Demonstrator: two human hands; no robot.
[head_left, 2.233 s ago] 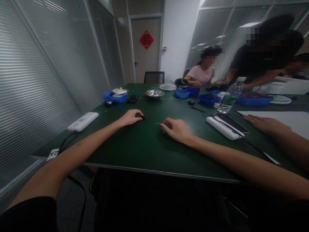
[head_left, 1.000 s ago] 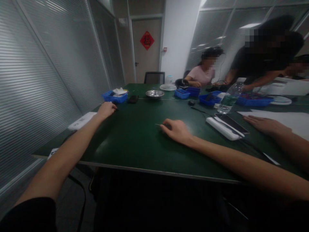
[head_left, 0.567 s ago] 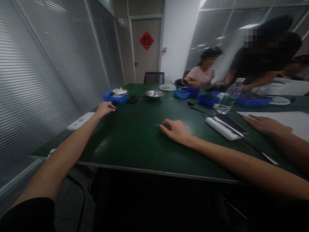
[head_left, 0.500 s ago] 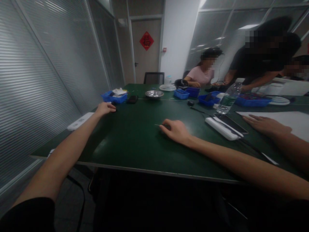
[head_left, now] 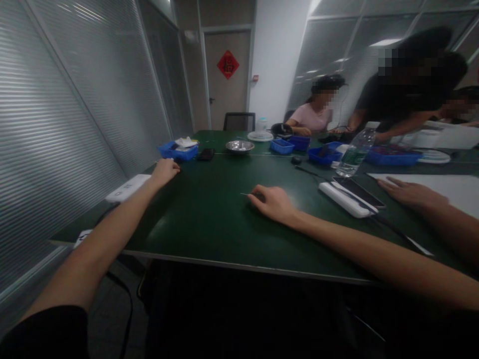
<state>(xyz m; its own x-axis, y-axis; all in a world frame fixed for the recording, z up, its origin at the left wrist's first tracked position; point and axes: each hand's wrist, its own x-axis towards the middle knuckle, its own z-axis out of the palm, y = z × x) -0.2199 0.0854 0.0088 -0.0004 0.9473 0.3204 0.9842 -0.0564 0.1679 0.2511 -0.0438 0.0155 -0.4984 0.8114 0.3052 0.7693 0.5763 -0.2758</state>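
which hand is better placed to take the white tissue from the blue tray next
Left, I'd judge: the left hand is close to the blue tray with the white tissue. The right hand is farther off, pinching a thin pale thing.

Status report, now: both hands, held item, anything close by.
Right hand: grip closed on thin pale rod. Left hand: by blue tray, grip contents hidden. White power strip close to left forearm.

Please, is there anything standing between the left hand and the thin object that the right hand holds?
Nothing visible stands between the left hand and the thin object in the right hand; only green tabletop lies between them.
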